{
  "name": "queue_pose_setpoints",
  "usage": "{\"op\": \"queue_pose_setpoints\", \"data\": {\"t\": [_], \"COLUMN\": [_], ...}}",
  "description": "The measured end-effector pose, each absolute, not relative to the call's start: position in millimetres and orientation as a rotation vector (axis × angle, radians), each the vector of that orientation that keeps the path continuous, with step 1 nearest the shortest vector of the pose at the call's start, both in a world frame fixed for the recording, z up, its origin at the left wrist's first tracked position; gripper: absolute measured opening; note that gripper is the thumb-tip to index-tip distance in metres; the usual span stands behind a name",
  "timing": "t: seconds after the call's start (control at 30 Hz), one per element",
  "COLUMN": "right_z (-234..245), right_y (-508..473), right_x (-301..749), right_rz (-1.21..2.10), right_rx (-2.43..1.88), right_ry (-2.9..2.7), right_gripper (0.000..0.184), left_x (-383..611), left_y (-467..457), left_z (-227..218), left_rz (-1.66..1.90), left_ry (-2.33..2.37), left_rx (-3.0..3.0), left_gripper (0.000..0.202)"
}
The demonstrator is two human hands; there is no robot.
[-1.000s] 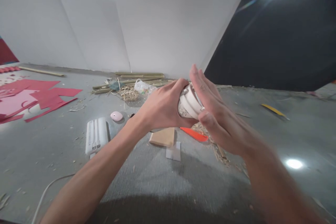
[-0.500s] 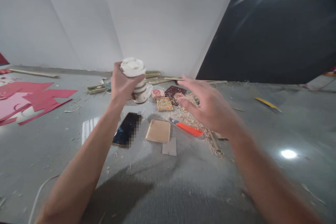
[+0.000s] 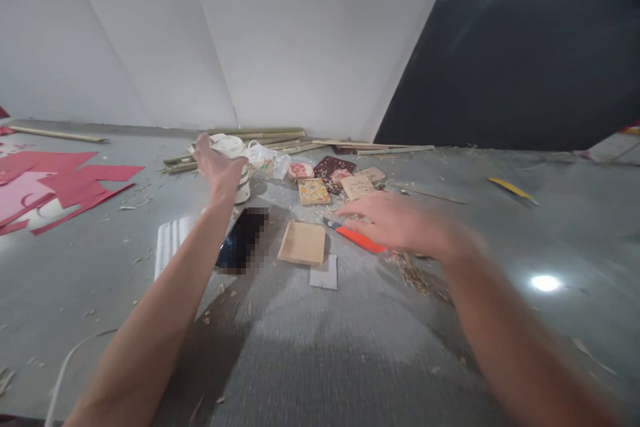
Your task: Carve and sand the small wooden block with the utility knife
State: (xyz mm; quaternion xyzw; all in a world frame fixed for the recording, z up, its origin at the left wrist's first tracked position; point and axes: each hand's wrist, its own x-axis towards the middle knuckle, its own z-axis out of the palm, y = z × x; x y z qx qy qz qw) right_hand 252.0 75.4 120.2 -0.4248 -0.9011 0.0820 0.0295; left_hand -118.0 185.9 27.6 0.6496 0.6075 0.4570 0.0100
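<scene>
My left hand (image 3: 216,167) is closed round a white cup-shaped container (image 3: 235,163) with a lid, held low near the floor at the far left of the work spot. My right hand (image 3: 390,221) hovers with fingers stretched out and nothing in it, just above an orange utility knife (image 3: 360,240) that lies among wood shavings. A tan wooden board (image 3: 303,243) and a small pale square piece (image 3: 325,274) lie on the grey floor between my arms. A dark phone (image 3: 241,240) rests beside my left forearm.
Several small decorated wooden tiles (image 3: 314,191) lie beyond the knife. Bamboo sticks (image 3: 260,137) and a plastic bag (image 3: 267,159) lie by the white wall. Red paper cut-outs (image 3: 65,183) cover the floor at left, a white ribbed device (image 3: 170,243) lies near the phone, a yellow strip (image 3: 513,190) far right.
My left hand has carried the white container down and away from me towards the floor. My right hand has let go of it, dropped and flattened above the orange knife.
</scene>
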Motion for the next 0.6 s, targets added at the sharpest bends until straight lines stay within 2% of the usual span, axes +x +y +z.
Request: {"op": "queue_pose_setpoints", "data": {"t": [0.1, 0.17, 0.27, 0.37, 0.6], "right_z": [126.9, 130.1, 129.9, 128.4, 139.4], "right_y": [71.6, 69.8, 68.9, 67.8, 57.1], "right_x": [249.8, 249.2, 250.4, 250.9, 242.8], "right_rz": [0.218, 0.204, 0.208, 0.315, 0.519], "right_rx": [-1.325, -1.364, -1.382, -1.348, -1.444], "right_ry": [-2.809, -2.815, -2.807, -2.813, -2.844], "right_gripper": [0.037, 0.039, 0.040, 0.044, 0.057], "left_x": [-91.1, -71.1, -52.8, -51.8, -57.1], "left_y": [174.5, 162.4, 148.4, 148.0, 166.4], "left_z": [30.5, 27.4, 11.5, -10.3, -32.7], "left_rz": [1.835, 1.873, 1.437, 0.876, 0.571], "left_ry": [2.209, 2.216, 1.991, 1.953, 2.066], "left_rx": [1.680, 1.884, 2.440, 2.485, 2.390], "left_gripper": [0.101, 0.090, 0.074, 0.064, 0.047]}}
